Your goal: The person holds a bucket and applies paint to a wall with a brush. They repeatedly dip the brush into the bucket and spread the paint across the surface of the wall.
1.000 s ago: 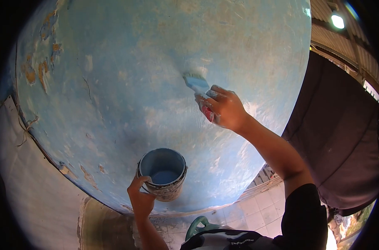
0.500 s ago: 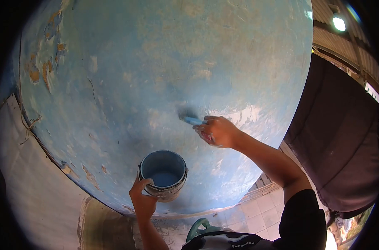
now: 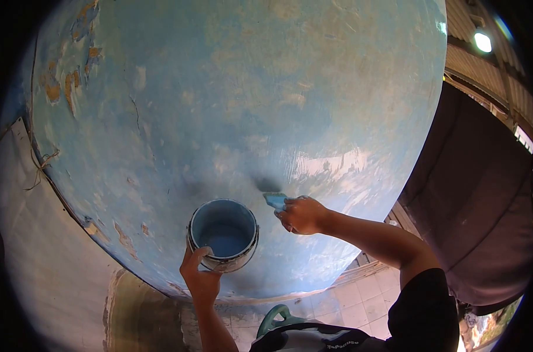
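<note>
My left hand (image 3: 201,274) grips a paint bucket (image 3: 250,249) by its near left side, thumb over the rim. Light blue paint (image 3: 222,239) lies in the bottom of it. In my right hand (image 3: 303,215) is a paintbrush (image 3: 276,200) with a light blue handle, my fingers closed round it. Its bristles point up and left, at the wall (image 3: 219,100); whether they touch it I cannot make out. The wall is blotchy blue and beige, with a wet, shiny patch (image 3: 331,164) above my right hand.
Peeled patches (image 3: 52,91) mark the wall's upper left. A dark cloth (image 3: 472,199) hangs at the right, under a lit lamp (image 3: 482,42). Below lie floor tiles (image 3: 360,299) and a green plastic thing (image 3: 273,320), perhaps a chair, near my body. Thin cords (image 3: 41,167) hang at the left edge.
My right hand has moved down with the paintbrush, whose bristles now point more upward. The bucket in my left hand has risen slightly and shifted a little left.
</note>
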`<state>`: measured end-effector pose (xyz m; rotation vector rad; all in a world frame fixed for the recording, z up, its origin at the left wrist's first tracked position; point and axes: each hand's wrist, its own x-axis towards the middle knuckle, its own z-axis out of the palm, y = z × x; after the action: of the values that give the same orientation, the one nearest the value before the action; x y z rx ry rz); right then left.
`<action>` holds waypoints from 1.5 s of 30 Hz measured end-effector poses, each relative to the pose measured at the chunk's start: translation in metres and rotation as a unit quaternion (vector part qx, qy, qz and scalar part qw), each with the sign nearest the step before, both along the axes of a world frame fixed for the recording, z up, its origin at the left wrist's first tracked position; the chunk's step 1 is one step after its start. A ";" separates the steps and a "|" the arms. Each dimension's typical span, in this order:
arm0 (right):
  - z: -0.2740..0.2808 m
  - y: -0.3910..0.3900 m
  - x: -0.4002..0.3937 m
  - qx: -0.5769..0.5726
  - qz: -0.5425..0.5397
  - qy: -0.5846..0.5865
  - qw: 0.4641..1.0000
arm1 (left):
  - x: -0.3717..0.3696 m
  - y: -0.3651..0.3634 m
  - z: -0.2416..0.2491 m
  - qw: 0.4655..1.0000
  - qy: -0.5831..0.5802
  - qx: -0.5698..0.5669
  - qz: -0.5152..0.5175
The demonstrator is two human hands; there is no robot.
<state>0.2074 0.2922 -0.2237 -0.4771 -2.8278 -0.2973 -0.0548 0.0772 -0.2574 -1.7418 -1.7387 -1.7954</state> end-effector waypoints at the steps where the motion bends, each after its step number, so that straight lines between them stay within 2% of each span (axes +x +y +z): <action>1: 0.011 0.001 0.004 0.033 -0.001 0.026 0.999 | -0.001 0.000 -0.002 1.000 -0.002 0.004 -0.001; 3: 0.054 0.007 0.015 0.063 -0.039 0.035 0.997 | -0.003 0.002 -0.003 1.000 -0.001 0.006 -0.003; 7: 0.117 0.006 0.031 0.313 -0.060 0.175 0.932 | 0.001 0.004 -0.005 1.000 -0.003 -0.001 -0.009; 8: 0.129 0.001 0.032 0.286 -0.101 0.179 0.936 | 0.002 0.004 -0.005 1.000 -0.006 -0.016 -0.014; 10: 0.134 -0.001 0.032 0.304 -0.118 0.197 0.924 | 0.006 0.005 -0.006 0.999 -0.014 -0.033 -0.017; 13: 0.083 0.011 0.023 0.312 -0.065 0.132 0.939 | 0.009 0.006 -0.007 0.999 -0.021 -0.038 -0.024; 16: 0.020 0.004 0.011 0.130 0.031 0.089 0.987 | 0.010 0.005 -0.006 0.999 -0.024 -0.026 -0.027; 18: 0.009 -0.012 0.008 -0.024 -0.042 0.004 0.999 | 0.010 0.005 -0.006 0.999 -0.027 -0.022 -0.023; 20: 0.022 -0.010 0.002 -0.060 -0.069 -0.043 0.995 | 0.008 0.007 -0.008 1.000 -0.021 -0.015 -0.013; 22: 0.050 0.000 0.005 -0.026 -0.069 0.040 0.996 | 0.008 0.007 -0.006 1.000 -0.021 -0.019 -0.013; 25: 0.105 0.003 0.012 0.086 -0.055 0.087 0.991 | 0.011 0.012 -0.006 1.000 -0.018 -0.005 -0.006; 26: 0.113 0.000 0.012 0.083 -0.055 0.085 0.991 | 0.012 0.013 -0.007 1.000 -0.014 0.014 0.003; 28: 0.119 -0.006 0.007 0.266 -0.063 0.175 0.946 | 0.015 0.014 -0.008 1.000 -0.017 0.008 0.009; 29: 0.115 -0.004 0.002 0.282 -0.055 0.190 0.939 | 0.015 0.014 -0.009 1.000 -0.018 0.008 0.016; 32: 0.077 0.009 -0.012 0.301 -0.021 0.145 0.942 | 0.014 0.011 -0.010 1.000 -0.028 -0.002 0.014; 34: 0.043 0.010 -0.023 0.270 0.034 0.135 0.953 | 0.011 0.008 -0.010 1.000 -0.025 0.002 0.018; 36: 0.024 -0.001 -0.031 0.173 0.054 0.100 0.978 | 0.007 0.003 -0.012 0.999 -0.023 0.005 0.023; 37: 0.024 -0.005 -0.034 0.174 0.056 0.100 0.978 | 0.004 0.002 -0.014 0.999 -0.031 -0.006 0.019; 39: 0.027 -0.016 -0.035 -0.021 0.019 0.032 0.999 | 0.002 -0.001 -0.015 0.999 -0.036 -0.019 0.014; 42: 0.059 -0.002 -0.032 0.022 -0.009 0.068 0.997 | 0.003 0.000 -0.012 0.999 -0.023 -0.013 0.021; 45: 0.108 0.006 -0.019 0.130 -0.032 0.178 0.975 | 0.004 0.002 -0.012 1.000 -0.006 0.014 0.019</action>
<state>0.1888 0.2984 -0.1159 -0.5073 -2.3860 -0.5295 -0.0510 0.0790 -0.2699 -1.6796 -1.7297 -1.8101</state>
